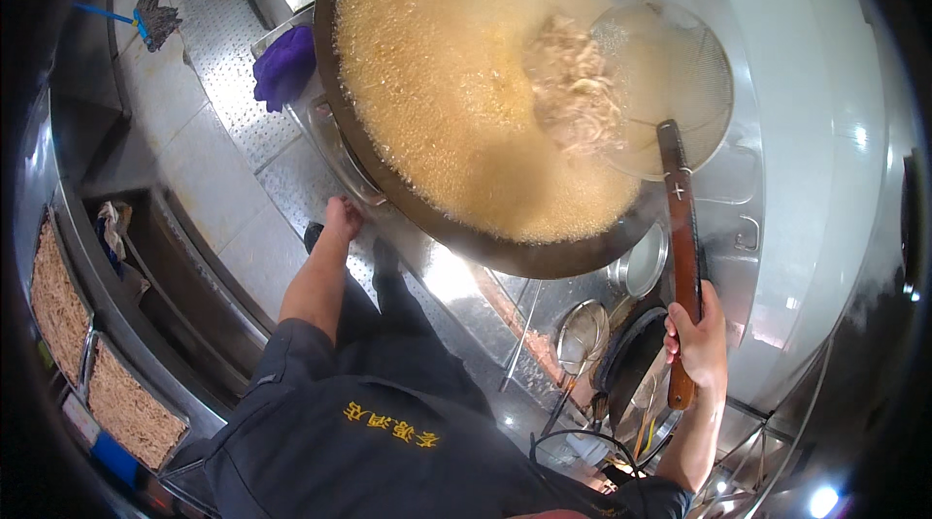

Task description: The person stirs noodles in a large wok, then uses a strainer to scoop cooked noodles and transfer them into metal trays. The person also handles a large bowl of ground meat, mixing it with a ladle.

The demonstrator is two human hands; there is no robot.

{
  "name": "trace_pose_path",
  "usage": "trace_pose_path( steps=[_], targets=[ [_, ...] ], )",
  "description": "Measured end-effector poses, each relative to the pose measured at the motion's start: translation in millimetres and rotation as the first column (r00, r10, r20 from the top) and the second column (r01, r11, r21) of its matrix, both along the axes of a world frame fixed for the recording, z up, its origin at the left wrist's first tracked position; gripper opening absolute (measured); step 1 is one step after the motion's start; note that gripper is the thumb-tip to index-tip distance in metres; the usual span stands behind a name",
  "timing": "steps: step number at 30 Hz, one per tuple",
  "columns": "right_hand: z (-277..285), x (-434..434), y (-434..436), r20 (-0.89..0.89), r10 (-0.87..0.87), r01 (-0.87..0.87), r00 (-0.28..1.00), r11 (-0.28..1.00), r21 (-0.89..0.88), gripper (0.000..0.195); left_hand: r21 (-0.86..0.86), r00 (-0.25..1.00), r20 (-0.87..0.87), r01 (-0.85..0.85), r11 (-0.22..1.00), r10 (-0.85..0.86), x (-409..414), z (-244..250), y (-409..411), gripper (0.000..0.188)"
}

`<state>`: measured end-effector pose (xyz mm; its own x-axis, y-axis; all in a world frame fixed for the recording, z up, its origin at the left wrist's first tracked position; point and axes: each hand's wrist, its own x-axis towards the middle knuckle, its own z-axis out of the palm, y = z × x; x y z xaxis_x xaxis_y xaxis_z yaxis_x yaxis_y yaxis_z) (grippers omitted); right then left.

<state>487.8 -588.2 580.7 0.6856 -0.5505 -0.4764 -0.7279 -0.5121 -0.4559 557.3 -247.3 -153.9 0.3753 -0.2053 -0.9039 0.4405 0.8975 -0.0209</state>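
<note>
My right hand grips the wooden handle of a large round wire-mesh strainer, which is raised at the right side of a big dark wok. Bubbling, foamy golden liquid fills much of the wok. Beside the strainer's left rim, a clump of pale brown shredded food shows in the liquid, blurred by movement or steam. My left hand hangs at the lower left of the wok, near the metal counter edge, with its fingers curled and nothing seen in them.
A purple cloth lies on the counter left of the wok. Below right are a smaller strainer, a metal bowl and dark pans. Trays of shredded food stand at far left. A mop rests on the floor.
</note>
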Motion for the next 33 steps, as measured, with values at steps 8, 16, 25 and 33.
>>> trace_pose_path(
  steps=[8, 16, 25, 33],
  targets=[
    [-60, 18, 31, 0.016, 0.116, -0.111, 0.993, 0.977, -0.182, 0.038, 0.088, 0.949, 0.238, 0.19, 0.978, -0.206, -9, 55, 43, 0.021],
    [-49, 41, 32, -0.152, 0.201, -0.201, 0.968, 0.979, 0.02, 0.047, 0.469, 0.817, -0.006, 0.512, 0.72, -0.577, -126, 43, 188, 0.018],
    [-61, 47, 46, -0.176, 0.202, -0.158, 0.963, 0.96, 0.233, 0.024, 0.569, -0.288, -0.734, 0.233, -0.789, -0.615, -277, 23, 351, 0.025],
    [-90, 32, 91, -0.08, 0.312, -0.315, 0.947, 0.949, -0.025, 0.029, 0.617, 0.794, -0.158, 0.544, 0.569, -0.587, -253, 60, 303, 0.027]
  ],
)
